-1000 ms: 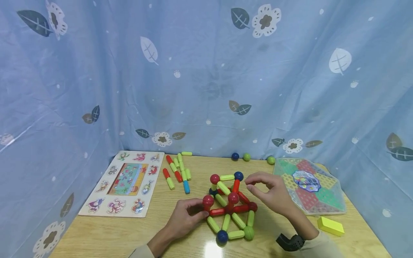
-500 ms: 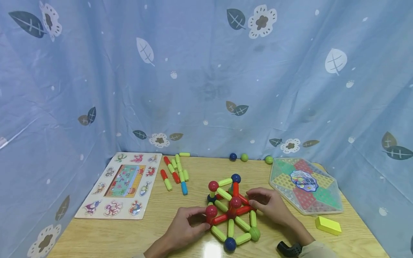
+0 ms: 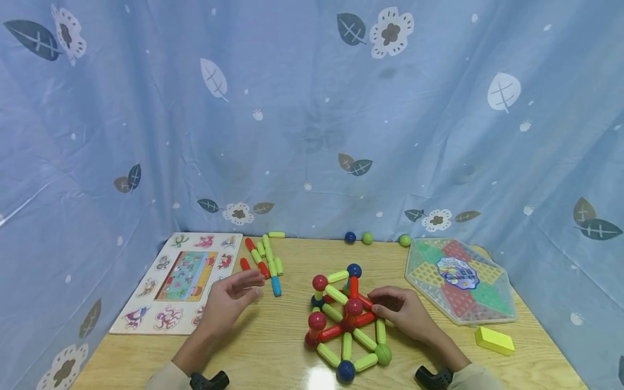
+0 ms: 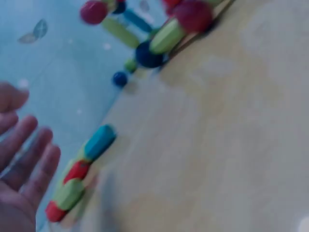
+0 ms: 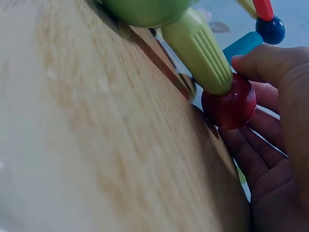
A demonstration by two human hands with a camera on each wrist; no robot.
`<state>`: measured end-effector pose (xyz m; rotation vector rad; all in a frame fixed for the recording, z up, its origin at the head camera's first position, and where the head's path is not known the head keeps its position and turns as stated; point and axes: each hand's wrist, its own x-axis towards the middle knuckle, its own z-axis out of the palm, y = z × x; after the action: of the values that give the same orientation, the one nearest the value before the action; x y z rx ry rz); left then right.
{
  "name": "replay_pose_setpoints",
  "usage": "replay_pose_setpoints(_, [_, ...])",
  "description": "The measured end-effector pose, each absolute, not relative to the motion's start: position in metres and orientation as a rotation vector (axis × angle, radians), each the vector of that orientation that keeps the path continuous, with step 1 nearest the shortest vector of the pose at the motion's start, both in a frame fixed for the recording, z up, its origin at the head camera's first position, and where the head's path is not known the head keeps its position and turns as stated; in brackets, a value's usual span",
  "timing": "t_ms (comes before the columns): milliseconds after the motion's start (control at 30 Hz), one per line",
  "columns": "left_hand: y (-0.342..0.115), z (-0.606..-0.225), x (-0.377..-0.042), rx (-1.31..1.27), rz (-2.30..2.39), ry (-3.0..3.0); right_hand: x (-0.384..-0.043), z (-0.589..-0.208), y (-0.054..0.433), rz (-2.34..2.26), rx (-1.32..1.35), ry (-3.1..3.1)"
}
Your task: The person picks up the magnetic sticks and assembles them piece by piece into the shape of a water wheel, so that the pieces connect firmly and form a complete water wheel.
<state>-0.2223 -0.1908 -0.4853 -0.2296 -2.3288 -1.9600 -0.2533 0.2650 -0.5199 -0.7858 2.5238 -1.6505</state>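
Note:
A structure of magnetic rods and balls (image 3: pixel 363 319), in red, lime green and blue, stands on the table at the centre of the head view. My right hand (image 3: pixel 409 314) is at its right corner. The right wrist view shows thumb and fingers holding a red ball (image 5: pixel 228 104) there, joined to a lime rod (image 5: pixel 200 50). Away from the structure, my left hand (image 3: pixel 225 303) hangs with parted fingers and holds nothing. Its fingertips overlap the loose magnetic rods (image 3: pixel 270 257) in the head view. In the left wrist view a blue rod (image 4: pixel 100 142) lies beyond the fingers.
A picture puzzle board (image 3: pixel 146 309) lies at the left. At the back are a dark blue ball (image 3: pixel 350 237) and two green balls (image 3: pixel 368 238). A clear-lidded hexagonal box (image 3: pixel 458 281) sits at the right, with a yellow block (image 3: pixel 494 340) in front of it.
My left hand has let go of the structure's left red ball and moved left towards the loose rods. My right hand has come down onto the right corner; the structure has turned slightly.

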Motion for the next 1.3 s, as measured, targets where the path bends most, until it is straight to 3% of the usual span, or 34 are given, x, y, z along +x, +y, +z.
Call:
replay_pose_setpoints(167, [-0.201, -0.48, -0.241, 0.021, -1.511, -2.544, -0.254, -0.52, 0.265, -1.651, -0.794, 2.523])
replay_pose_setpoints(467, [-0.191, -0.484, -0.274, 0.189, -0.87, -2.829, -0.255, -0.522, 0.268, -1.644, -0.801, 2.532])
replay_pose_setpoints(933, [-0.19, -0.473, -0.272, 0.205, -0.682, -2.946, -0.254, -0.52, 0.268, -1.644, -0.8, 2.524])
replay_pose_setpoints(1100, [-0.192, -0.457, -0.258, 0.171, -0.94, -2.871, -0.254, -0.521, 0.268, -1.647, -0.805, 2.519])
replay_pose_setpoints(1300, [-0.177, -0.442, -0.24, 0.172, -2.024, -2.548, -0.255, -0.523, 0.267, -1.648, -0.8, 2.533])
